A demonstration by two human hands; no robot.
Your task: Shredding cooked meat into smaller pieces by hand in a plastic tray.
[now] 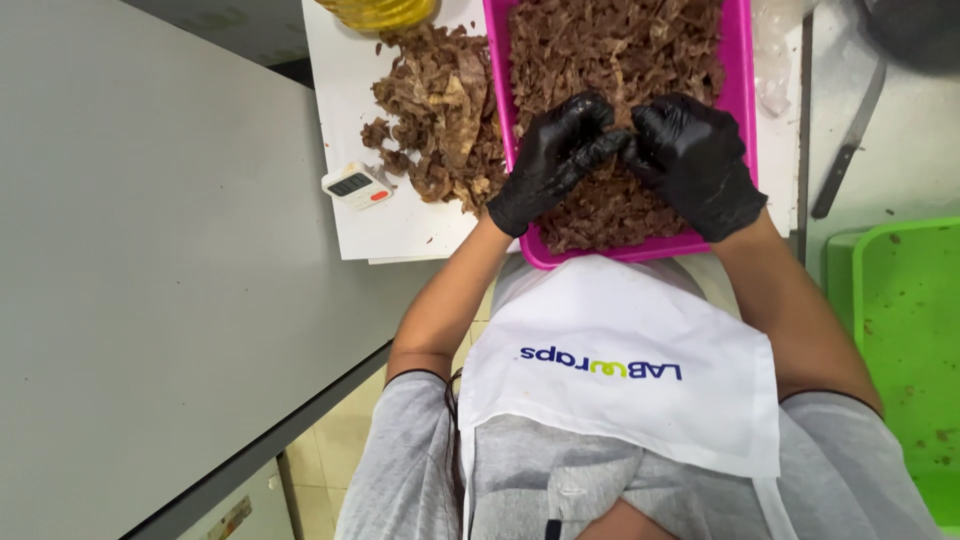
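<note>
Both of my hands wear black gloves and meet over a pink tray [640, 250] full of shredded brown meat [610, 50]. The fingers of my left hand [555, 160] and my right hand [695, 160] pinch the same shred of meat between them, near the tray's front half. Left of the tray, a pile of larger brown meat pieces [440, 110] lies on a white cutting board [400, 225].
A small white timer [356, 185] sits on the board's left edge. A yellow oil bottle [380, 12] stands at the top. A knife [850, 150] lies right of the tray, above a green tray [910, 330]. A grey tabletop [150, 250] spreads to the left.
</note>
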